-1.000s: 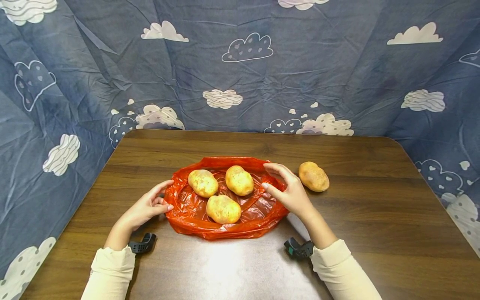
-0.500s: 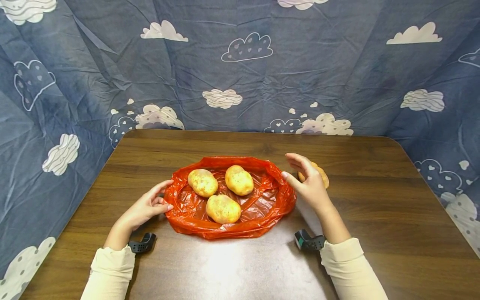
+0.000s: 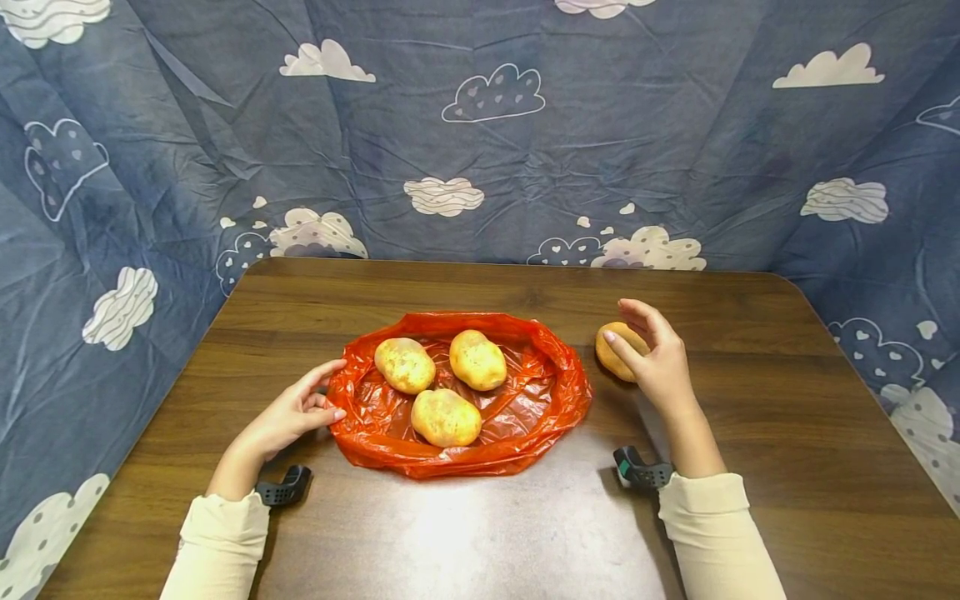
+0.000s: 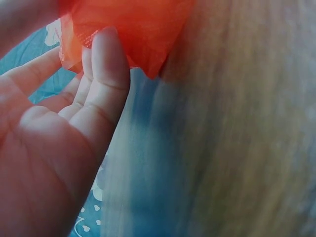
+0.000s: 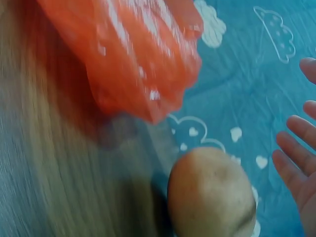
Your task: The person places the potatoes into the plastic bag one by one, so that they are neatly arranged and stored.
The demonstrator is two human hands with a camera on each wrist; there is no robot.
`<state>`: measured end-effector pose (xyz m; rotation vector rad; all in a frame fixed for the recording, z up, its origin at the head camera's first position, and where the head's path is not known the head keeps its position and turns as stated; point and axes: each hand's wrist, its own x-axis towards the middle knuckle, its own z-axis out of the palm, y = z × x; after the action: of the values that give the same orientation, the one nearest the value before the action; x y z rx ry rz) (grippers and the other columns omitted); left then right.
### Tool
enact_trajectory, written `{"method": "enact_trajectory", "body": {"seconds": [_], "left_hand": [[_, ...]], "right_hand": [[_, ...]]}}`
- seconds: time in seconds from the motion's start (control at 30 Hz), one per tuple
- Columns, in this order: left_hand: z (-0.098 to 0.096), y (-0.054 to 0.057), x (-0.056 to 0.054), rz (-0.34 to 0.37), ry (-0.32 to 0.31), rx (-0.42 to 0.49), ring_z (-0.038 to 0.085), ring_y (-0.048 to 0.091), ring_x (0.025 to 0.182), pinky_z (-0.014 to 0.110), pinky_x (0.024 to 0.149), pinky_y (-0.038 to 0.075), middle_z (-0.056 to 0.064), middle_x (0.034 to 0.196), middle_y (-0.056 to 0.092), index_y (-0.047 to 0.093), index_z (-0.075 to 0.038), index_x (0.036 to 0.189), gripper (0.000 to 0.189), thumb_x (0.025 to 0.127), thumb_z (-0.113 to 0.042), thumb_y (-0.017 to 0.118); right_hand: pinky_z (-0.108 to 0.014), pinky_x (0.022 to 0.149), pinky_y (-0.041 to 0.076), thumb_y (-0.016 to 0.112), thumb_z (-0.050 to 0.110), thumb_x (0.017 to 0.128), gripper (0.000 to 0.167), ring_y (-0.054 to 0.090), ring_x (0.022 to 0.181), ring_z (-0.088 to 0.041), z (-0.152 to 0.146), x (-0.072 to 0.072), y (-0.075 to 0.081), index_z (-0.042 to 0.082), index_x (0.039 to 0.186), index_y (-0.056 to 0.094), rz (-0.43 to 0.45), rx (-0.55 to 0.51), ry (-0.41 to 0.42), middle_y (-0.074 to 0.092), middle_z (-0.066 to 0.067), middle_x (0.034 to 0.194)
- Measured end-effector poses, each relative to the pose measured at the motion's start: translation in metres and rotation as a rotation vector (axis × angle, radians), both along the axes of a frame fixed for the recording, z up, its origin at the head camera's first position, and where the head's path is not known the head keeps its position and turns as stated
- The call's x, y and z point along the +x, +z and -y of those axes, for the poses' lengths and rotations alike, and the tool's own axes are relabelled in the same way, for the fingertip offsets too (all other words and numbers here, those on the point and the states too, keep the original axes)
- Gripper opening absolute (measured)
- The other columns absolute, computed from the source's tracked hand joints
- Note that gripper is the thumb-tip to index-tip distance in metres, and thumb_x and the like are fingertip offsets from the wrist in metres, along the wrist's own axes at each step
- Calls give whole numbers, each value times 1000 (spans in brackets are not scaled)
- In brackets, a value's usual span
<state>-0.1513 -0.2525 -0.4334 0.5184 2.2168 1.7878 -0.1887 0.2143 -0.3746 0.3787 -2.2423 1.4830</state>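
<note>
A red plastic bag (image 3: 536, 446) lies spread wide on the table, its rim rolled outward. Inside it sit three potatoes: one potato (image 3: 406, 365) at left, another potato (image 3: 477, 360) at the back and a third potato (image 3: 446, 417) in front. My left hand (image 3: 288, 417) holds the bag's left rim between thumb and fingers; in the left wrist view its curled fingers (image 4: 109, 59) meet the red plastic. To the bag's right, my right hand (image 3: 660, 362) hovers at a lone potato (image 5: 212, 195), thumb and fingers spread apart; in the head view it partly covers that potato.
The brown wooden table (image 3: 787, 433) has its far edge against a blue cloud-print cloth (image 3: 637, 125). A black wrist device (image 3: 285, 486) sits at the left wrist, and a similar device (image 3: 643, 471) at the right wrist.
My right hand has left the bag's right rim and moved right to the lone potato. The bag's right side has spread outward a little. My left hand stays in place.
</note>
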Motion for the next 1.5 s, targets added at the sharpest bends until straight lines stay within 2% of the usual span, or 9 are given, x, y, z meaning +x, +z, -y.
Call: {"method": "enact_trajectory", "body": {"seconds": [0.2,0.43,0.7,0.8,0.93,1.07,1.2,1.33,1.5], "left_hand": [[0,0,0,1,-2,3,12,51,71,22,59,45,25,114,35,21,4,137,67,82,8,58],[0,0,1,-1,3,-5,12,51,71,22,58,45,25,113,35,21,4,137,67,82,8,58],[0,1,2,3,9,-6,13,51,71,23,59,45,25,113,36,22,3,137,67,82,7,59],[0,1,2,2,10,-7,13,51,72,23,59,45,25,113,36,22,3,137,67,82,7,59],[0,1,3,2,12,-10,14,51,72,24,59,45,26,113,36,22,3,137,66,82,7,59],[1,1,3,2,14,-11,14,51,72,23,60,45,25,113,36,22,3,137,66,82,7,59],[1,1,2,1,12,-14,13,51,72,23,59,45,26,114,36,22,3,137,66,82,7,59],[0,1,2,5,11,-15,13,51,71,23,59,45,25,114,35,22,3,137,66,82,6,59],[-1,1,1,7,12,-15,12,51,71,22,59,45,25,113,35,22,3,137,66,82,6,59]], "right_hand": [[-45,91,37,64,-8,77,43,51,104,-18,-13,-2,-6,-12,116,49,19,10,-39,53,-24,113],[-47,91,36,66,-7,76,45,47,107,-41,-25,-5,-15,-13,117,47,48,50,-46,51,-27,115],[-52,91,32,65,-5,77,47,43,110,-42,-35,-7,-27,-13,119,45,153,67,-14,48,-29,117],[-35,94,36,67,3,79,48,47,110,-32,-44,-15,-44,-9,121,46,172,93,-6,50,-25,117],[-16,82,36,67,10,81,50,49,104,-25,-52,-20,-55,-6,124,46,208,132,13,51,-24,117],[-26,79,37,65,9,81,51,47,100,-33,-45,-12,-42,-6,125,44,290,163,31,50,-28,117],[-35,78,36,64,15,82,54,47,99,-34,-50,-16,-49,-3,128,42,341,210,31,48,-26,120],[-32,74,39,65,22,83,56,49,96,-29,-57,-21,-60,2,130,43,344,235,8,49,-22,120],[-25,72,39,67,22,81,54,51,93,-27,-59,-22,-64,4,128,46,307,206,-13,53,-21,116]]}}
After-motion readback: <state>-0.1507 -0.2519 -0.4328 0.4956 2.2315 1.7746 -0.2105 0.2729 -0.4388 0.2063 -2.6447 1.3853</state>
